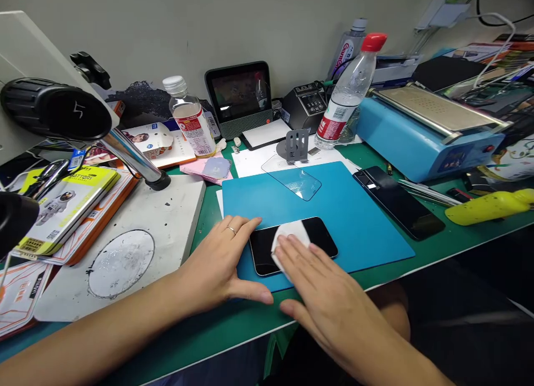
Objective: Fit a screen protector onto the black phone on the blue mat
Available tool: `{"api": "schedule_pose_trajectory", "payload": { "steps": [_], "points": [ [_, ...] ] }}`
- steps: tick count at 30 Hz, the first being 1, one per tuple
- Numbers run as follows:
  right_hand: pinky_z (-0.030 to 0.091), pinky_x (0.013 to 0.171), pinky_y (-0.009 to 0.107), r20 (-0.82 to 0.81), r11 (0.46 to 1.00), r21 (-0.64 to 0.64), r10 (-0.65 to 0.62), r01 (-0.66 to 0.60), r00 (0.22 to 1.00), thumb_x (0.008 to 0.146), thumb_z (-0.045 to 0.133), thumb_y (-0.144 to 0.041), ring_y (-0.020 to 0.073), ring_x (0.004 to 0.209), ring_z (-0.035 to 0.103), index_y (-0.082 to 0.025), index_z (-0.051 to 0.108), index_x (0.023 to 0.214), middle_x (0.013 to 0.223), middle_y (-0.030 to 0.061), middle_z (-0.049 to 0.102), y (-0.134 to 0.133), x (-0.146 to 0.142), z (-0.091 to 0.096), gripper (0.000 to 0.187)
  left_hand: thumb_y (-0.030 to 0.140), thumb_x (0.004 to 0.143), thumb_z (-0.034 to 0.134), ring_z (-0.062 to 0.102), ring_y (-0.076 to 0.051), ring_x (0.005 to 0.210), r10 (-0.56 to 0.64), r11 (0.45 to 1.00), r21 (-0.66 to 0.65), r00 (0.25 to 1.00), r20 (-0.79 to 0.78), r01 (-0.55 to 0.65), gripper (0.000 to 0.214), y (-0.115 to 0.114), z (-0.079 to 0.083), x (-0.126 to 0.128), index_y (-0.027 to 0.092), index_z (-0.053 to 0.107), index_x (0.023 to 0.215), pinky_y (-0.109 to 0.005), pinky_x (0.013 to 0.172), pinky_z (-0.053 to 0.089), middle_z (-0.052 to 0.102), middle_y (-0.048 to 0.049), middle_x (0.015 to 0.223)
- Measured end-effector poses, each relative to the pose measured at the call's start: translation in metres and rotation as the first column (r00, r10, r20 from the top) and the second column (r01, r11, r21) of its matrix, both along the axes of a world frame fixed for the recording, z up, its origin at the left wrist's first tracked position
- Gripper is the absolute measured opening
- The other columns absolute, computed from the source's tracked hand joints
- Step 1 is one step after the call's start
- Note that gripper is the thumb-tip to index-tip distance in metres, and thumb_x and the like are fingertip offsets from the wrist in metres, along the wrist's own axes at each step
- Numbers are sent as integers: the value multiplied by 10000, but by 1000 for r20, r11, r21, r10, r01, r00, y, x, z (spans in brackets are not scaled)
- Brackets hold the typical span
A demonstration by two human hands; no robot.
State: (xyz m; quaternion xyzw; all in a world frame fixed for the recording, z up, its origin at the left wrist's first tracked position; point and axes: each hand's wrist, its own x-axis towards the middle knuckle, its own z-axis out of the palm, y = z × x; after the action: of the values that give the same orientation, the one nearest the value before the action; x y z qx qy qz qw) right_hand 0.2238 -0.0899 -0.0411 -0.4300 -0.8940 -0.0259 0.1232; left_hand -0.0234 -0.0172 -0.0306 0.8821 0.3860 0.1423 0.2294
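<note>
A smartphone (264, 253) with a black screen lies face up on the blue mat (367, 236). My right hand (321, 286) presses a white wipe (292, 229) onto the middle of the screen, its fingers stretched over the wipe and its thumb off to the side. At the phone's left end rests my left hand (221, 258), a ring on one finger, with thumb and fingers spread; the fingertips are by the phone's upper left corner. Beyond the phone, a clear screen protector (296, 180) with a dark border lies on the mat's far part.
A second dark phone (398, 202) and tweezers (429, 192) lie right, near a yellow bottle (488, 207) and a blue machine (417, 135). Water bottles (344, 97) and a small display (240, 97) stand behind. Left are a white board (175, 219) and stacked boxes (70, 202).
</note>
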Motion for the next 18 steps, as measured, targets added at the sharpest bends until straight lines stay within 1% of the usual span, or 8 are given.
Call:
{"api": "schedule_pose_trajectory", "payload": {
  "steps": [2, 4, 7, 10, 12, 14, 16, 18],
  "points": [
    [478, 1150, 478, 42, 998, 36, -61, 59, 997, 1057, 423, -408, 280, 1493, 425, -72, 378, 1572, 1634, 145, 398, 0, 20, -1, 616, 923, 740, 513, 560, -352, 1142, -2, 1000, 13, 1000, -26, 2, 1110, 0, 0, 1, 157, 376, 1532, -539, 989, 491, 578, -177, 1293],
    [476, 1152, 482, 68, 993, 49, -113, 110, 991, 1048, 442, -443, 288, 1512, 390, -71, 328, 1595, 1647, 165, 368, -1, 32, -2, 672, 907, 756, 535, 559, -352, 1148, -3, 1000, 24, 999, -49, 5, 1085, -1, 0, 2, 149, 403, 1521, -544, 996, 491, 579, -178, 1299],
    [454, 1168, 510, 69, 988, 37, -150, 148, 986, 1011, 467, -561, 328, 1542, 312, -49, 302, 1603, 1669, 201, 302, 0, 34, -3, 801, 872, 800, 542, 566, -342, 1133, -7, 1000, 20, 997, -70, 9, 980, 0, 4, 3, 153, 483, 1464, -536, 993, 494, 583, -171, 1285],
    [416, 1186, 558, 44, 978, 24, -209, 208, 977, 975, 438, -674, 381, 1537, 296, 6, 329, 1580, 1652, 259, 298, 5, 20, -4, 917, 853, 849, 491, 561, -331, 1140, 5, 1000, -25, 999, -50, -6, 911, -1, 7, 2, 170, 498, 1452, -514, 995, 494, 579, -160, 1286],
    [408, 1181, 585, 27, 962, 4, -273, 273, 962, 968, 391, -715, 411, 1518, 323, 54, 364, 1549, 1621, 302, 325, 11, 5, -4, 964, 810, 928, 389, 549, -323, 1173, 28, 997, -74, 1000, -5, -28, 835, -3, 8, 0, 191, 461, 1484, -506, 1022, 481, 568, -151, 1319],
    [410, 1174, 601, 9, 947, -41, -317, 317, 948, 956, 367, -744, 436, 1508, 328, 94, 374, 1528, 1605, 333, 318, 17, -12, -2, 1015, 754, 990, 280, 533, -317, 1217, 49, 993, -108, 997, 51, -44, 777, -4, 7, -1, 205, 411, 1522, -512, 1064, 455, 555, -145, 1358],
    [406, 1177, 598, -18, 945, -103, -314, 311, 949, 942, 383, -758, 440, 1517, 299, 99, 360, 1533, 1614, 334, 287, 20, -30, 0, 1041, 741, 1002, 219, 519, -319, 1250, 63, 991, -120, 993, 99, -51, 783, -6, 5, -3, 208, 360, 1558, -521, 1097, 430, 548, -145, 1378],
    [397, 1189, 584, -51, 953, -168, -264, 252, 963, 923, 424, -769, 426, 1531, 271, 78, 349, 1548, 1630, 313, 264, 19, -46, 3, 1055, 759, 991, 187, 517, -319, 1257, 68, 991, -121, 989, 134, -51, 819, -6, 3, -3, 205, 332, 1576, -522, 1106, 422, 550, -149, 1374]
  ]
}}
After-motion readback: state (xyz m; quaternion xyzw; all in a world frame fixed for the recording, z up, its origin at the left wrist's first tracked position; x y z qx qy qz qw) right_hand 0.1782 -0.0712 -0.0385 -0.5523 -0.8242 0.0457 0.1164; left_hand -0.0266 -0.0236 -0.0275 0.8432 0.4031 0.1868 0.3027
